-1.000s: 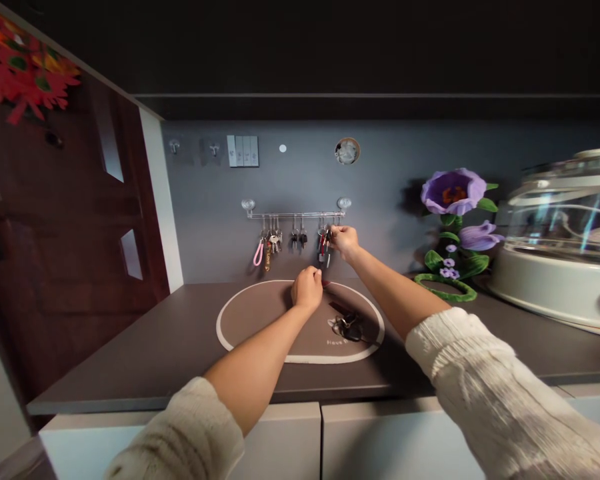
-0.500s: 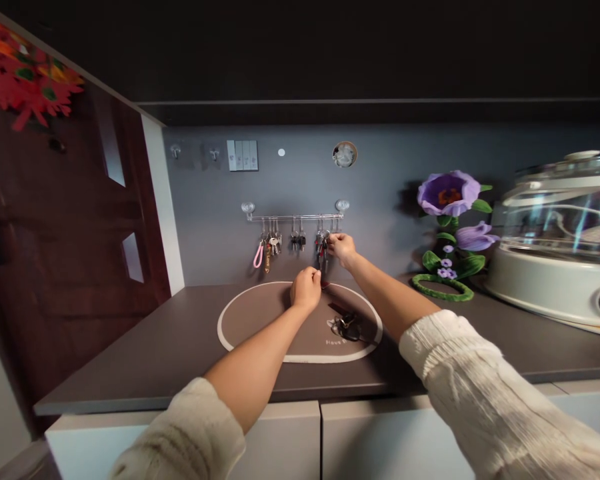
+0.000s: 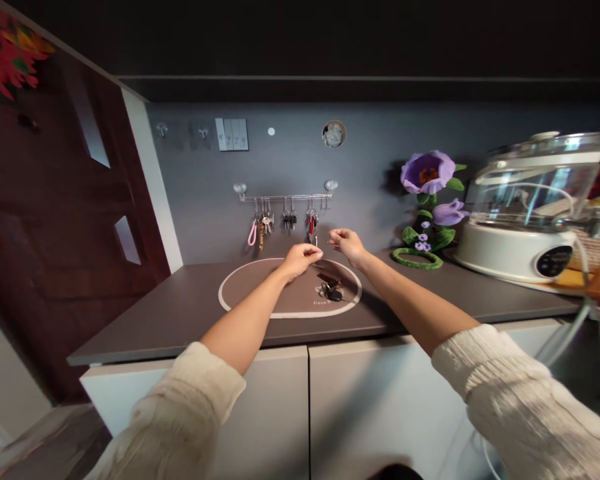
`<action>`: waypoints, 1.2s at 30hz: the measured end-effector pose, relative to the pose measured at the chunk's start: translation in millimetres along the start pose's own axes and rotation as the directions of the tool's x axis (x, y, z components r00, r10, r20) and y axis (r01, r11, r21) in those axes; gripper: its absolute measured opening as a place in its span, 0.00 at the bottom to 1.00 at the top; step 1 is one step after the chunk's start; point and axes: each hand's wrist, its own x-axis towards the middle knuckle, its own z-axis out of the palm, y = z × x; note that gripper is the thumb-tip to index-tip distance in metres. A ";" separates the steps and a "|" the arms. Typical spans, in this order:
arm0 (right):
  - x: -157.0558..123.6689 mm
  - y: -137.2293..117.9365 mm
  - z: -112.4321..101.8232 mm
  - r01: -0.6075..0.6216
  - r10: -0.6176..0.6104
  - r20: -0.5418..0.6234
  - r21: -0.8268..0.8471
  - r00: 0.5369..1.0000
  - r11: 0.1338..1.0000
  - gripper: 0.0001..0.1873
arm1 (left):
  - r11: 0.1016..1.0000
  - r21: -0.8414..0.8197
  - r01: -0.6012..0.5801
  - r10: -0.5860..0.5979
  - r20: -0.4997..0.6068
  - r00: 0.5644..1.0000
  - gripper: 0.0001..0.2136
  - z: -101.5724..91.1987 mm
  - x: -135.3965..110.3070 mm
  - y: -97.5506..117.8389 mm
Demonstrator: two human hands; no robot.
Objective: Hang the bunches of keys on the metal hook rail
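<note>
My left hand (image 3: pixel 299 257) hovers over the back of a brown oval mat (image 3: pixel 250 297), its thumb and fingers pinched together on something too small to make out. My right hand (image 3: pixel 348 244) hangs just to its right, fingers loosely spread and holding nothing. A bunch of keys with a red tag (image 3: pixel 311 223) hangs from the wall rail (image 3: pixel 283 197) just above and between the hands. Another dark key bunch (image 3: pixel 331 291) lies on the mat below them.
More keys hang on the rail, one with a pink strap (image 3: pixel 251 235). A knitted purple flower (image 3: pixel 429 173) and a white appliance with a clear lid (image 3: pixel 523 220) stand on the counter to the right. A dark wooden door (image 3: pixel 55 220) is at the left.
My right hand has let go of the red-tagged keys on the rail and dropped away from it. My left hand has lifted off the mat. The view has pulled back and tilted down.
</note>
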 end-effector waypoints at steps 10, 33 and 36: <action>-48.4 22.2 -28.1 -0.048 0.050 0.065 -0.034 0.997 0.998 0.03 | 0.966 0.233 -0.115 0.034 0.328 0.944 0.10 2.5 -11.2 5.8; -51.5 33.5 -26.9 0.055 -0.033 0.068 -0.365 0.997 0.929 0.04 | 0.822 0.505 -0.263 0.107 0.317 0.942 0.10 5.7 -8.1 -4.6; -51.5 33.4 -26.5 0.052 -0.035 0.059 -0.336 0.998 0.940 0.04 | 0.878 0.434 -0.200 0.092 0.257 0.962 0.09 4.9 -8.0 -2.2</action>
